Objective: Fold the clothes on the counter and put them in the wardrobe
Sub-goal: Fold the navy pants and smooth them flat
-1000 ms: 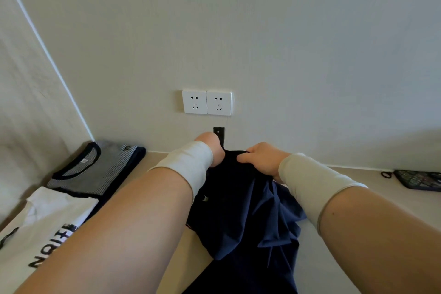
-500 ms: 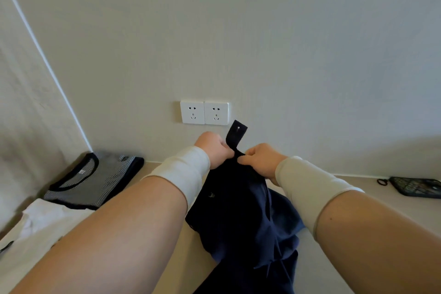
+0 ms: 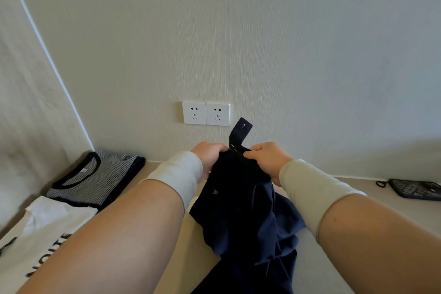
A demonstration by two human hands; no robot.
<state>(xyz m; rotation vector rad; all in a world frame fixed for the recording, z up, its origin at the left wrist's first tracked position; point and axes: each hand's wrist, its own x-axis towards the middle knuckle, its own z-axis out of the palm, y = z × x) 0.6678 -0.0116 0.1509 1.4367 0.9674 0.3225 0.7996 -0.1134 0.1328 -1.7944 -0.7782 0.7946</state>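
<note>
Beige counter (image 3: pixel 372 196) against pale wall; twin white sockets (image 3: pixel 206 113) at 12 o'clock. Navy garment (image 3: pixel 241 210) at centre, raised by its top edge, tab upright, lower part trailing on counter. Left hand (image 3: pixel 208 155) and right hand (image 3: pixel 268 159): fingers closed, pinching that edge. Striped folded shirt (image 3: pixel 95 178), white printed shirt (image 3: pixel 35 234) at 9 o'clock. Dark case (image 3: pixel 415 190) at 3 o'clock
</note>
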